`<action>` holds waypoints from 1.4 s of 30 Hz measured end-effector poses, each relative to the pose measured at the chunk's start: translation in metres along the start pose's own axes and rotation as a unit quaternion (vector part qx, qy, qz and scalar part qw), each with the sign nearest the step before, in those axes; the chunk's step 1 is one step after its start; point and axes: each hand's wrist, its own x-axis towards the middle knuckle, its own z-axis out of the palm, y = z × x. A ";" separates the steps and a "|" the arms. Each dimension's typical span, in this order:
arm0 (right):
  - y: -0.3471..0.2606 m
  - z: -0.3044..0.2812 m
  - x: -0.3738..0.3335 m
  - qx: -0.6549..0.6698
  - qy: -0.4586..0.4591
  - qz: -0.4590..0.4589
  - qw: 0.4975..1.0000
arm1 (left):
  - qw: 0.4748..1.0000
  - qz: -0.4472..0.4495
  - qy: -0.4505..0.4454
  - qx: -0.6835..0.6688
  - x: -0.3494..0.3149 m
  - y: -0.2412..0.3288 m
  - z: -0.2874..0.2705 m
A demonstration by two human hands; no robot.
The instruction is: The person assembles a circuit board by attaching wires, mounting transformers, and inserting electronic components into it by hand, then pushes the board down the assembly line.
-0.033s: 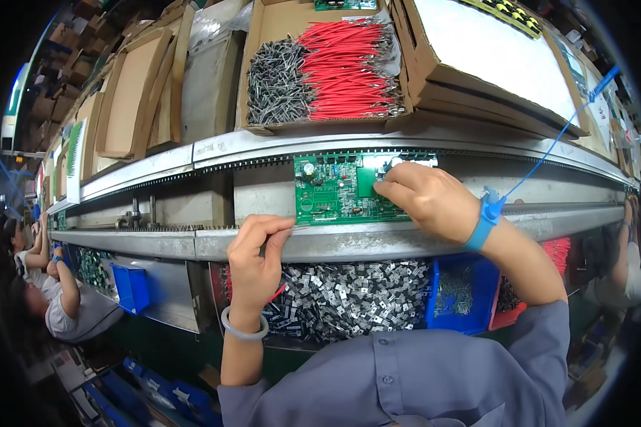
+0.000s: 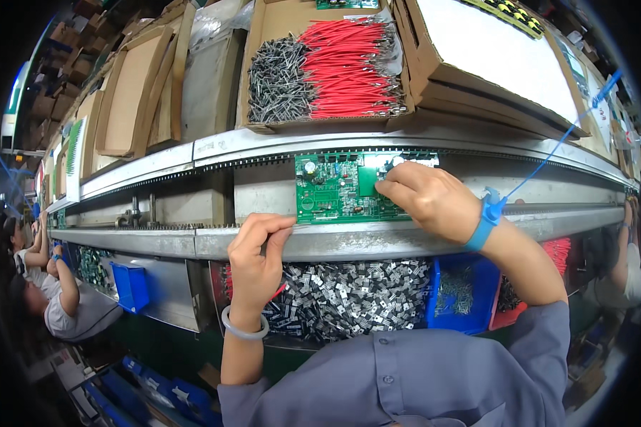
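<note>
A green circuit board point(image 2: 320, 199) lies between the two metal rails, with parts standing on it, among them a round white-topped capacitor point(image 2: 309, 169). My right hand point(image 2: 431, 199) reaches over the board's right half, thumb and forefinger pinched together low on its surface. Whatever is between these fingertips is hidden. A flat green piece point(image 2: 367, 181) stands just left of them. At the board's near left corner is my left hand point(image 2: 258, 249), fingers curled and fingertips close to the edge. A short red piece point(image 2: 280, 289) shows beside its palm; whether the hand holds it cannot be made out.
Beyond the rails, a cardboard box point(image 2: 260, 130) holds red wires point(image 2: 349, 67) and grey leaded parts point(image 2: 279, 80). Nearer are a bin of black-and-silver transistors point(image 2: 356, 299) and a blue bin point(image 2: 491, 285). A blue cord point(image 2: 548, 153) runs from my right wristband. Other people point(image 2: 68, 299) sit at left.
</note>
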 end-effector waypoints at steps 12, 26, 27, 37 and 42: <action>0.000 0.000 0.005 -0.020 0.000 -0.017 1.000 | 0.998 -0.019 -0.030 -0.059 0.000 -0.008 -0.007; -0.004 -0.001 0.005 -0.019 -0.008 -0.001 1.000 | 0.990 0.045 -0.049 0.123 0.036 0.000 -0.008; -0.003 0.000 0.006 -0.013 -0.009 0.000 1.000 | 0.988 0.052 -0.051 0.135 0.036 0.000 -0.008; -0.003 0.002 0.003 -0.007 0.007 0.000 1.000 | 0.981 0.092 -0.057 0.163 0.040 0.013 -0.005; -0.003 0.004 0.002 -0.004 0.007 0.005 1.000 | 0.977 0.092 -0.077 0.177 0.043 0.015 0.010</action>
